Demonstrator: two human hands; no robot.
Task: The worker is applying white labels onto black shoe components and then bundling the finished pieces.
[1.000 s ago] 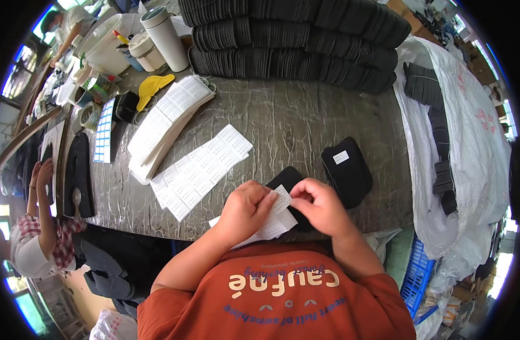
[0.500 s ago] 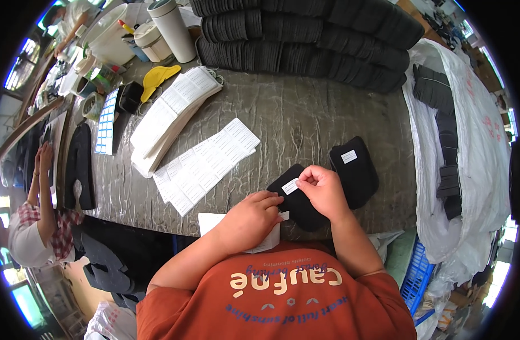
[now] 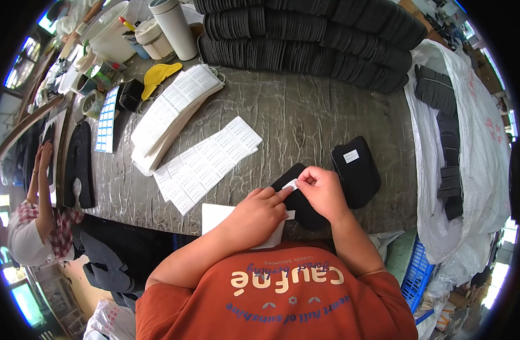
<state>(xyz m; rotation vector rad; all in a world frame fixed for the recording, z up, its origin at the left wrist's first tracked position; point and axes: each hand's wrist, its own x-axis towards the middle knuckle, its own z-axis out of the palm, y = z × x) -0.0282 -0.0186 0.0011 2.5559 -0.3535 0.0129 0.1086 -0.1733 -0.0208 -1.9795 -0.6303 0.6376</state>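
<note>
A black padded piece (image 3: 308, 211) lies at the table's near edge, in front of me. At its upper part is a small white label (image 3: 292, 184), with my right hand (image 3: 323, 194) pinching the label's right end. The index finger of my left hand (image 3: 259, 213) reaches onto the label's left side. My left hand's other fingers are curled over a white label sheet (image 3: 216, 217), whose short end sticks out past them. Their grip underneath is partly hidden. To the right lies a second black padded piece (image 3: 359, 181) bearing a white label (image 3: 350, 156).
Loose label sheets (image 3: 206, 164) and a thick label stack (image 3: 172, 110) lie left. Black pieces (image 3: 305, 39) are piled at the back. A white sack (image 3: 475, 130) stands right, a flask (image 3: 174, 28) back left. A co-worker's hands (image 3: 43, 158) are at far left.
My left hand has moved right and slightly away from me, its index finger now on the label. The sheet under it shifted along. My right hand keeps its pinch almost in place.
</note>
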